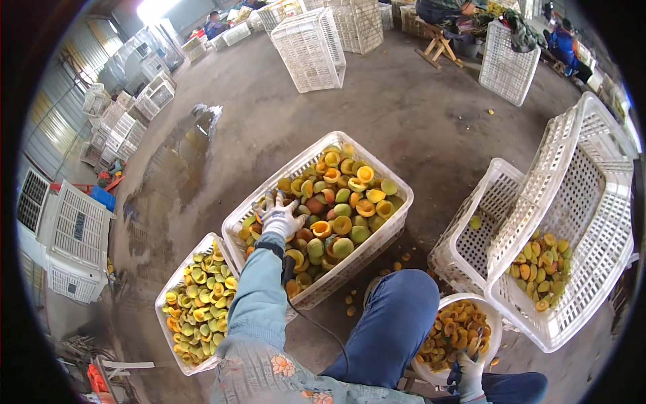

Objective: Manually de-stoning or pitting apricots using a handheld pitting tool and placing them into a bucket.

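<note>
My left hand (279, 217), in a white work glove, lies with fingers spread on the fruit in a large white plastic crate (401, 214). That crate holds halved stone fruit (343, 223), green, yellow and reddish, some showing hollow orange insides. Low at the right, my right hand (469, 372), also gloved, is at the rim of a white bucket (494, 331). Orange-brown fruit pieces (456, 328) fill the bucket. Whether my right fingers grip something small is unclear. A black cord (323, 325) runs from a dark band at my left wrist.
Left of the big crate stands a narrower crate (164, 315) of green-yellow halves. Rightward, a tilted crate (562, 177) with some halves leans over another crate (467, 242). Fruit bits (350, 303) dot the concrete floor. Farther off are an upright crate (308, 50), a wet patch (166, 177) and seated people.
</note>
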### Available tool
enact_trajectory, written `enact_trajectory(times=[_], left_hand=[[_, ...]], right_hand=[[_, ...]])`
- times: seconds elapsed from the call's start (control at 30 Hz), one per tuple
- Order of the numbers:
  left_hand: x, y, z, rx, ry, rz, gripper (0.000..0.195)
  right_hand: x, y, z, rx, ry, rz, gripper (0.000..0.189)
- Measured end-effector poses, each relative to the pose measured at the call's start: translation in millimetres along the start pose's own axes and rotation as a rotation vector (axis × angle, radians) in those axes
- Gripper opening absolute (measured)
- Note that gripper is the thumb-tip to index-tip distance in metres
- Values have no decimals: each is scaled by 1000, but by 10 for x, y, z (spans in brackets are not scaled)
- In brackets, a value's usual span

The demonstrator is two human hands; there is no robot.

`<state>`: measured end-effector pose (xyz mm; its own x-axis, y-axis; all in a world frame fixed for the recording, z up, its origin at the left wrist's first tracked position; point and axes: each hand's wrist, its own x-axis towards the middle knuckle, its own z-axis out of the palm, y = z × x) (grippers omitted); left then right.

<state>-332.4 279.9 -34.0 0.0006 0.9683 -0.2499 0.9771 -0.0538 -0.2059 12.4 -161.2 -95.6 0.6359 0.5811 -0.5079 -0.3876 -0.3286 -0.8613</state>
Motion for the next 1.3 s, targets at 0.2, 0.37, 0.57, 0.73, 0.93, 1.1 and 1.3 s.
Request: enact_trajectory(times=[0.2,0.37,0.57,0.73,0.93,1.1,1.3], left_hand=[[-40,-406,280,-301,-42,-141,56],[-378,-991,714,-481,-75,-206,56],[-846,-473,779,-308,-38,-256,77],[-492,-713,993,-247,178,-289,80],[237,-985,963,-302,-10,-350,84],[179,-955,924,-324,-85,-250,93],[-743,246,521,-182,-113,78,81]], right_hand=[[2,-82,37,-39,-57,6,39],[-84,-180,112,-58,-34,37,29],[-101,-156,79,-170,-104,36,19],[-159,-256,85,-192,-113,117,21],[-96,-179,125,-118,-30,86,19],[-144,-235,88,-110,-22,95,17],[-167,-331,192,-180,-130,84,17]])
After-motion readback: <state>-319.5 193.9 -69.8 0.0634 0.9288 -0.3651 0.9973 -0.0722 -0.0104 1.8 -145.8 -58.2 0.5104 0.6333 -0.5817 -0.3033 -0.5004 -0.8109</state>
